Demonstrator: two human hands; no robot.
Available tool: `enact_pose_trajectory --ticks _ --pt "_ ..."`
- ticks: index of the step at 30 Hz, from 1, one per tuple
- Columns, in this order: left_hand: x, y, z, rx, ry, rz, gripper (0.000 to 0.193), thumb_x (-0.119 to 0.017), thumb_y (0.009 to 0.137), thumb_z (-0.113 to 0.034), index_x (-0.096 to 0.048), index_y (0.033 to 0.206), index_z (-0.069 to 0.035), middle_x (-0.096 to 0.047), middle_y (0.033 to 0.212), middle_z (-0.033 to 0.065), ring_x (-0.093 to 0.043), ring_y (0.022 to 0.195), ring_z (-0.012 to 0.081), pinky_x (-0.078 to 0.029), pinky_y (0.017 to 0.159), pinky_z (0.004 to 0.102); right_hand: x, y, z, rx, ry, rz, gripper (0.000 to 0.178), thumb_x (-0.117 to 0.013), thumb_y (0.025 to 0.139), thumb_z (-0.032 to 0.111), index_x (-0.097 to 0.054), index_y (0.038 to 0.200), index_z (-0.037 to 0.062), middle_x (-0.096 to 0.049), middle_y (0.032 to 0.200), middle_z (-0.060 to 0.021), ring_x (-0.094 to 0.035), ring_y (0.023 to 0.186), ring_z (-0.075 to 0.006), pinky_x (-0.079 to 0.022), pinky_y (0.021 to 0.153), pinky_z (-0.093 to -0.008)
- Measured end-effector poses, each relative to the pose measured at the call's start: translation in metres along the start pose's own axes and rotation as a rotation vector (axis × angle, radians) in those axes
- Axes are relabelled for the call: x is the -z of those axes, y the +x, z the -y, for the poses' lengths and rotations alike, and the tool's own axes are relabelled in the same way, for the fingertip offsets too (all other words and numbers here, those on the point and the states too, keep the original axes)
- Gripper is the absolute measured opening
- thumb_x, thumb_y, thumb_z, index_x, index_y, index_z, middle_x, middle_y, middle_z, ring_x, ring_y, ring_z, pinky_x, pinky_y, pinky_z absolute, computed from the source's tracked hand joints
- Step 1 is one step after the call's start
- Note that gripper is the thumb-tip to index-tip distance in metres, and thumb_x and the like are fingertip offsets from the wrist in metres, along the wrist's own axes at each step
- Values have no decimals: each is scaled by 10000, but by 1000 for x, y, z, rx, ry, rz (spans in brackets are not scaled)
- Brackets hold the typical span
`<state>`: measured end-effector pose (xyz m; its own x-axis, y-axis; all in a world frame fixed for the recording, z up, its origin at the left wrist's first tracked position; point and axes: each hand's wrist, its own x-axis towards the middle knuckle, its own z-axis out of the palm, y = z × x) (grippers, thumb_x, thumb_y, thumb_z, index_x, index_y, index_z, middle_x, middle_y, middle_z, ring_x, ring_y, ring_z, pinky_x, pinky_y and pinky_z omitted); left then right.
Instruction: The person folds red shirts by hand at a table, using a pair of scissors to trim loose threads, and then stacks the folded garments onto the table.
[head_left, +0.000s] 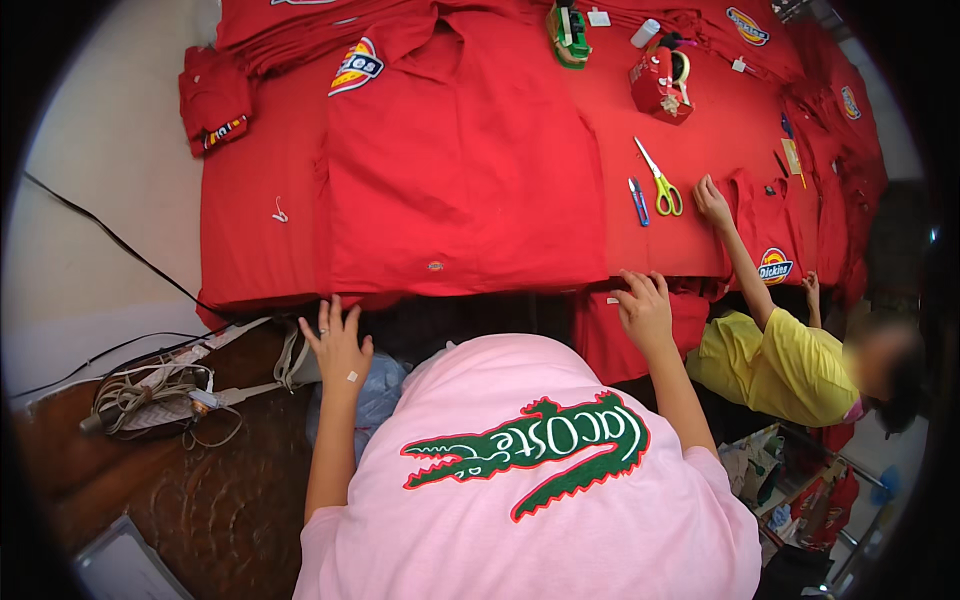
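Note:
A red shirt point(470, 190) with a logo on its chest lies spread on the red-covered table point(255, 255), its hem along the front edge. My left hand point(338, 345), with a small white sticker at the wrist, is at the hem's left corner, fingers spread. By the right corner is my right hand point(647, 310), its fingers stretched out and apart. Both hands' fingertips are at the cloth edge; whether they press on it I cannot tell. Further right lie yellow-handled scissors point(660, 182) and blue thread snips point(638, 202).
A co-worker in a yellow shirt point(780, 365) reaches over another red shirt point(765, 225) at the right. Tape dispensers, one green point(570, 38) and one red point(660, 85), stand at the back. Folded red garments point(215, 98) lie far left; tangled cables point(150, 395) lie lower left.

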<state>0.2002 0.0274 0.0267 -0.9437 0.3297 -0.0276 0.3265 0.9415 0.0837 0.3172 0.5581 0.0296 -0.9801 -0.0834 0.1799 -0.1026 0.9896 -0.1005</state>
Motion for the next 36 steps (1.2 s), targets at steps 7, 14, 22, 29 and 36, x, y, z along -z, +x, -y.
enact_pose_trajectory --ticks 7,14,22,29,36 --pt "15 70 -37 -24 -445 -123 172 -661 897 -74 -698 1063 -49 -680 1089 167 -666 1013 369 -502 947 443 -25 84 29 -238 225 -158 431 -630 896 37 -652 1322 95 -597 1416 -162 -579 1258 -363 -441 1080 -463" --pt "-56 191 -118 -408 -129 -96 628 -627 976 -304 -449 1543 -103 -346 1658 146 -301 1539 343 -239 1248 544 -101 216 142 224 406 11 642 -600 979 190 -392 1572 64 -376 1626 -203 -341 1523 -355 -269 1252 -472" --pt "-53 212 -9 102 -4 -143 786 -535 1002 -586 -306 1640 -189 -231 1717 124 -192 1579 370 -113 1249 618 -108 219 19 -228 74 -60 779 -555 1013 508 -310 1625 93 -252 1703 -150 -241 1568 -353 -201 1267 -504" --pt "-61 173 29 380 -399 -371 495 -732 941 -359 -587 1317 -72 -577 1378 119 -482 1326 340 -283 1153 548 -118 214 12 -366 217 -124 701 -595 1025 384 -344 1610 90 -266 1698 -151 -223 1578 -335 -187 1271 -488" --pt "-48 155 17 645 -1010 -333 278 -770 914 -87 -658 1158 -14 -638 1001 49 -598 801 110 -505 771 269 -83 248 136 -310 889 -66 636 -703 970 293 -466 1504 43 -609 1341 -173 -588 1217 -272 -447 1033 -431"
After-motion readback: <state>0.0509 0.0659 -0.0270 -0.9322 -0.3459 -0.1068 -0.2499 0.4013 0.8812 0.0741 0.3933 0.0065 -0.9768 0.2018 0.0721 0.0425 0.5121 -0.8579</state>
